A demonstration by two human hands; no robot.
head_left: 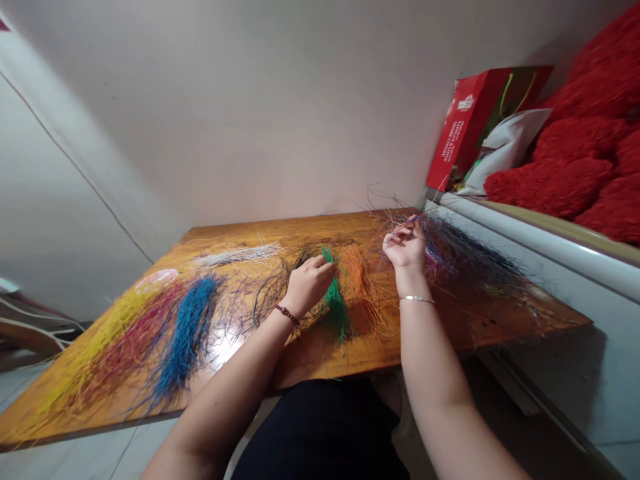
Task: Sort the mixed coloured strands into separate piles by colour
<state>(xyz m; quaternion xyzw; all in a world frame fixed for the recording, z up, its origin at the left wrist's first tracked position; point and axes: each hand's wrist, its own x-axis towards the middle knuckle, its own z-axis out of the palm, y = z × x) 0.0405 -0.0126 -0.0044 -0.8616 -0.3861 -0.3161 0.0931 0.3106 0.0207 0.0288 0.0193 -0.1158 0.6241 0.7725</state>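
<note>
Bundles of thin coloured strands lie on a wooden table. My left hand (310, 285), fingers bent together, is at the left edge of the green bundle (335, 303); what it pinches, if anything, is too small to tell. My right hand (405, 245) is palm up with curled fingers among loose thin strands, at the left end of the dark mixed pile (473, 257). An orange bundle (359, 280) lies between my hands. Dark, tangled strands (260, 293) spread left of my left hand, and purple strands (440, 260) show beside my right wrist.
White strands (240, 255) lie at the back of the table (300, 363). Blue (190, 333), red (135, 327) and yellow (95, 347) bundles are on the left. A red box (460, 133), a white bag (510, 147) and red fluffy things (575, 167) stand at the right on a raised surface.
</note>
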